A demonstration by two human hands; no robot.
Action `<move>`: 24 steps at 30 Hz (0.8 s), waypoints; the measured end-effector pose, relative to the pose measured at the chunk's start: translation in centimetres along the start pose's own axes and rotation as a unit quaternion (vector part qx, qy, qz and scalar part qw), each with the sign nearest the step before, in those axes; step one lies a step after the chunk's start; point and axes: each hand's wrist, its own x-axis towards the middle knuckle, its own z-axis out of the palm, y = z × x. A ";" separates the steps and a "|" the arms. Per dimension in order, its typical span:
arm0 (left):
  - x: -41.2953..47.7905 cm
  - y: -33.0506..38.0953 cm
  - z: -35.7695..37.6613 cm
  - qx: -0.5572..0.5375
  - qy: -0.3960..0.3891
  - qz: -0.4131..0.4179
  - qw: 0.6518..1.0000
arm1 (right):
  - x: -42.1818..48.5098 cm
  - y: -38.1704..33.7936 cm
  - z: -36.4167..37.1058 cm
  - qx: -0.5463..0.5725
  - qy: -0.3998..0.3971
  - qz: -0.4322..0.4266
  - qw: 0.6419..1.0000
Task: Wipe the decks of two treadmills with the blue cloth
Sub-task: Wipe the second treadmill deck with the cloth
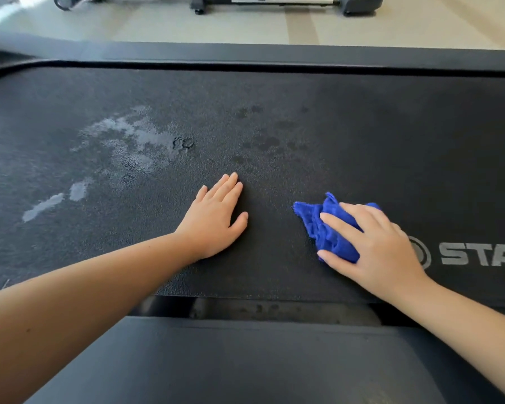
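A black textured treadmill deck (362, 135) runs across the whole view. My right hand (373, 243) lies on top of a bunched blue cloth (324, 225) and presses it onto the deck near a grey logo, fingers spread over the fabric. To its left, my left hand (216, 220) rests flat on the bare deck with straight fingers. A shiny wet patch (123, 147) spreads over the deck's left part, and darker damp spots (268, 141) lie just beyond my left hand.
A black side rail (245, 360) runs along the near edge and another (274, 53) along the far edge. Beyond it is pale floor (158, 24) with the base of another exercise machine (274, 2) at the top.
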 end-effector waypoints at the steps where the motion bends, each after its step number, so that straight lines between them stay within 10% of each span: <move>1: 0.1 0.0 -0.1 -0.005 0.001 0.003 1.000 | 0.0 0.0 0.1 -0.001 0.010 0.005 1.000; 24: 11.5 -1.5 -0.8 -0.028 0.059 -0.074 0.995 | 22.2 6.2 8.3 0.029 0.020 0.014 0.999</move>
